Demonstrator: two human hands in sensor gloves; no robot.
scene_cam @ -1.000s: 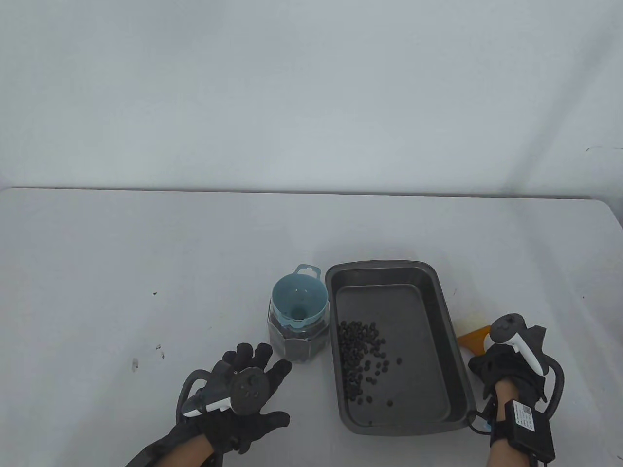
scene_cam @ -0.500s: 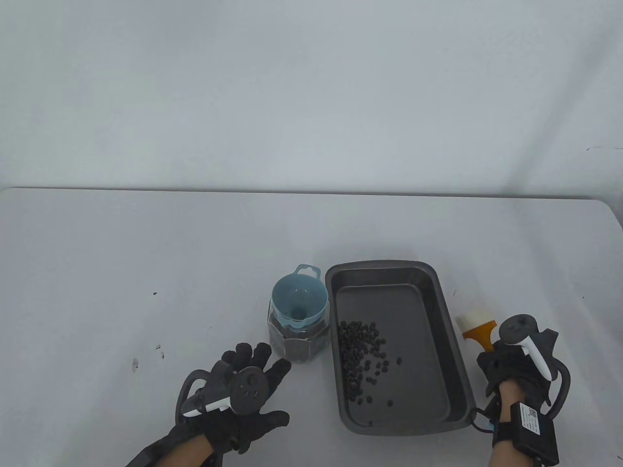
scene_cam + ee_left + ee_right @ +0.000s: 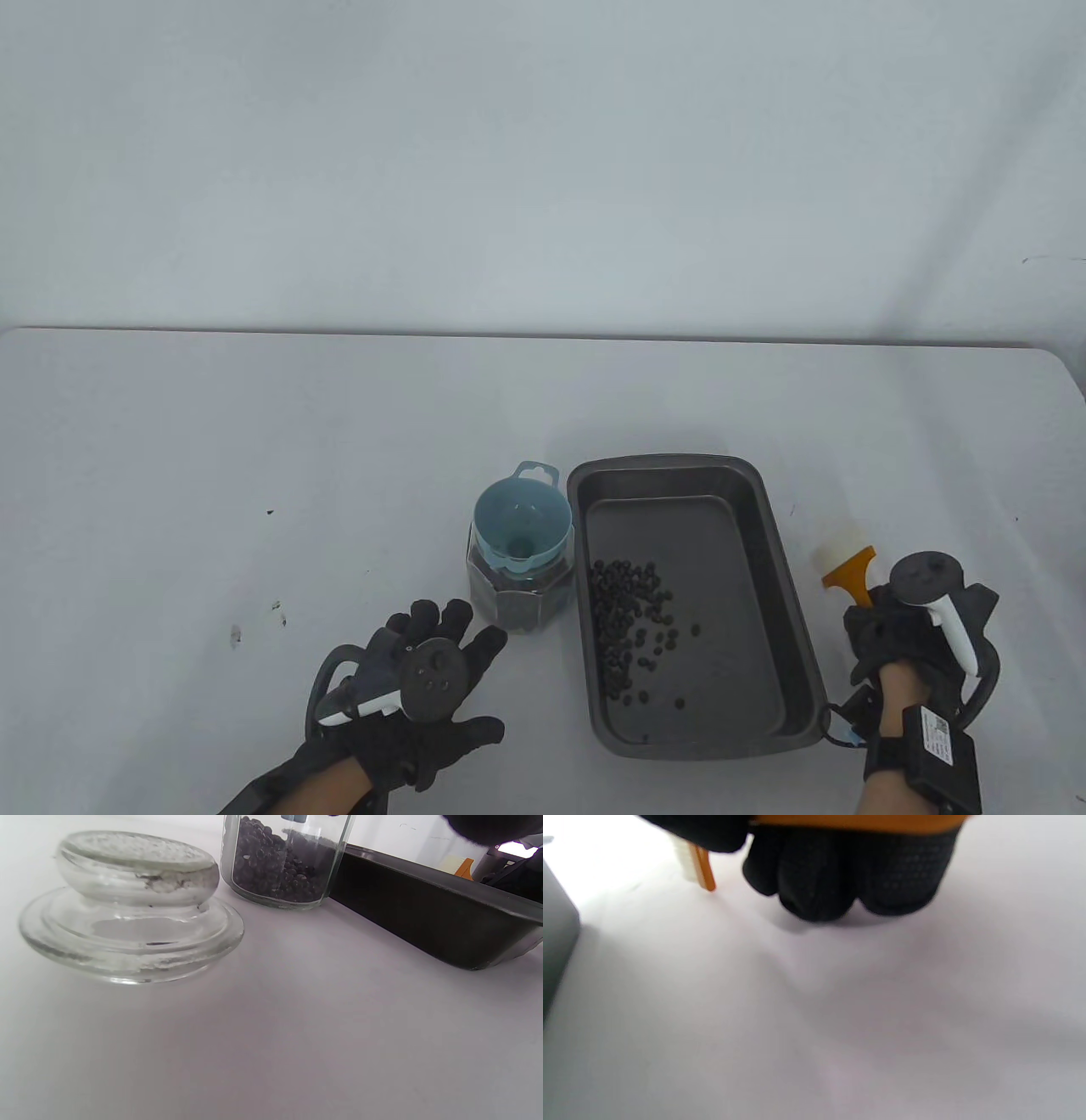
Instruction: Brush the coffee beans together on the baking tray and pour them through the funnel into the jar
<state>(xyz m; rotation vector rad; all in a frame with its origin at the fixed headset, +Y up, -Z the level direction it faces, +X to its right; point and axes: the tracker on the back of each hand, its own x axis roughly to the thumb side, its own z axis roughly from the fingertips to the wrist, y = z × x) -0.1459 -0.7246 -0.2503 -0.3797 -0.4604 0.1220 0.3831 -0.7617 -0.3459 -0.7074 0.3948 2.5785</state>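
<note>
Right hand (image 3: 899,637), lower right of table view, fingers curled round orange-handled brush (image 3: 848,570), just right of baking tray (image 3: 802,628). Left hand (image 3: 424,679), lower left, fingers spread, holding nothing. Coffee beans (image 3: 632,615) scattered along tray's left side. Blue funnel (image 3: 520,526) sits in glass jar (image 3: 509,594), touching tray's left rim. Glass lid (image 3: 127,912) on table, left wrist view. Wrist-unit label (image 3: 937,737) unreadable.

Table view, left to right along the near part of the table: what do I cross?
Left hand → jar with the blue funnel in its mouth → baking tray holding the coffee beans → brush → right hand.
</note>
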